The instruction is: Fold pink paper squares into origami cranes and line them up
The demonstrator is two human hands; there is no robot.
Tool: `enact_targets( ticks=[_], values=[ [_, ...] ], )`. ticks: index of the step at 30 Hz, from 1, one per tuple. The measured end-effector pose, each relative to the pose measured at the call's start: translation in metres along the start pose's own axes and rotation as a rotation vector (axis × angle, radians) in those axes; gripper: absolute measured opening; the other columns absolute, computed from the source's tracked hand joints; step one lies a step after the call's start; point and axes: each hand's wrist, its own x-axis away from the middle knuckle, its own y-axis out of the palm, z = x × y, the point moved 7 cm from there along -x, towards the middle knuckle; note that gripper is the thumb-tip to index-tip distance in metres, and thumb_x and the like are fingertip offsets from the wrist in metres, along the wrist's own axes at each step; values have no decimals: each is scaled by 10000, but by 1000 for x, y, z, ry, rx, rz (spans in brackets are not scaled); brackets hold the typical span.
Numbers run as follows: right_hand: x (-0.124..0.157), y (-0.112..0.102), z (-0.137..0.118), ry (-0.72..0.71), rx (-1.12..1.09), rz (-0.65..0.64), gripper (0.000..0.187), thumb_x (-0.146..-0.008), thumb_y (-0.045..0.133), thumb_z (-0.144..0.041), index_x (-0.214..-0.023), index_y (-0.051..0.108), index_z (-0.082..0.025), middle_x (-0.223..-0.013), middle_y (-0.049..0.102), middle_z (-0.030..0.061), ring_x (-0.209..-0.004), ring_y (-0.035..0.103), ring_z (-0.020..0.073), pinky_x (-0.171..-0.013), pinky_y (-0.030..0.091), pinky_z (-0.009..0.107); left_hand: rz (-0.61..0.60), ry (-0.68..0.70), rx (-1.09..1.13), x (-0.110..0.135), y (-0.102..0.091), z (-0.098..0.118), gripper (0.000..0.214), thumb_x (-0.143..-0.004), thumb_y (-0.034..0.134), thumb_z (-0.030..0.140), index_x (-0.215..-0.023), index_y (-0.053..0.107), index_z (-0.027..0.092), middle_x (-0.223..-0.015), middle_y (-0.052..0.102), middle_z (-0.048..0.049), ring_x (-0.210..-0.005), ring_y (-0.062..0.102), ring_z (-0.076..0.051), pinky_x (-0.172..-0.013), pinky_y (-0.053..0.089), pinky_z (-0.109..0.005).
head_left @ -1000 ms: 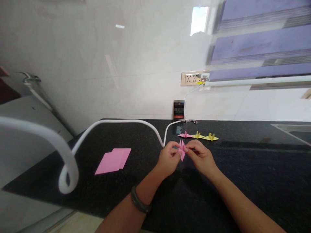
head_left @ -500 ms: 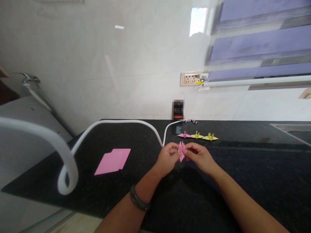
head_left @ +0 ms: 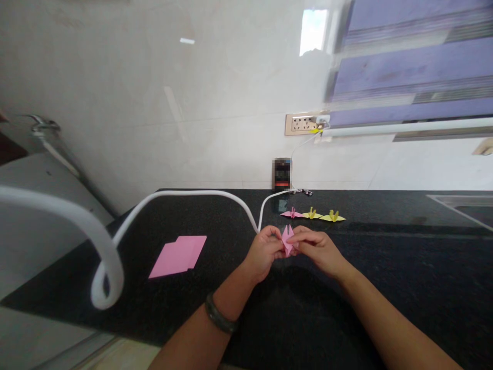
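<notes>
Between my two hands is a folded pink origami paper (head_left: 287, 242), held just above the dark counter with two narrow points facing up and away. My left hand (head_left: 265, 252) pinches its left edge. The fingers of my right hand (head_left: 316, 249) press on its right side and front face, so part of the paper is hidden. Just beyond it, a pink paper crane (head_left: 292, 213) and two yellow paper cranes (head_left: 311, 214) stand in a row. Off to the left lie pink paper sheets (head_left: 177, 257), overlapping and flat.
A white flexible tube (head_left: 200, 193) arches over the left of the black counter (head_left: 127, 288). A phone-like device (head_left: 282, 173) leans against the wall, a thin cable running to the wall socket (head_left: 304, 124). At the right is a sink edge (head_left: 458, 210).
My right fingers have shifted across the front of the pink paper. Its face now looks flatter, with the two points closer together. The cranes and the sheets stay put.
</notes>
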Motion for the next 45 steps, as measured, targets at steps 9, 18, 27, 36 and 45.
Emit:
enact_targets(
  ticks=[9,18,27,36,45],
  values=[
    [-3,-4,3,-53,190,24,195,-729,521,-165,-835,667,-237,-807,510,25,-712,520,123,-633,460,266,20,-102,50,-1,-6,-8,244,-714,512,331,-850,479,131,-658,588,-48,-604,581,-149,-592,447,-303],
    [-2,-4,7,73,29,85,160,-727,526,-231,-871,578,-184,-791,557,29,-662,551,122,-601,460,271,93,35,-167,-7,-16,-7,301,-678,577,357,-833,544,101,-711,605,-64,-607,567,-127,-601,443,-271],
    [-3,-6,19,141,255,66,164,-730,519,-312,-735,561,-153,-689,573,29,-647,536,140,-563,443,258,135,206,-425,-6,-19,3,287,-721,522,351,-881,581,120,-713,610,-42,-593,533,-104,-563,414,-215],
    [-3,-10,11,40,473,140,151,-752,487,-280,-741,568,-154,-654,552,12,-600,489,122,-560,399,246,135,158,-456,-8,-21,-5,243,-685,564,332,-794,562,115,-663,609,-43,-583,549,-110,-564,427,-219],
    [-2,-2,4,45,405,91,222,-731,519,-365,-727,582,-152,-653,548,19,-592,469,119,-546,392,241,164,189,-500,-6,-23,1,245,-691,545,349,-744,597,115,-634,601,-38,-561,530,-110,-544,415,-219]
  ],
)
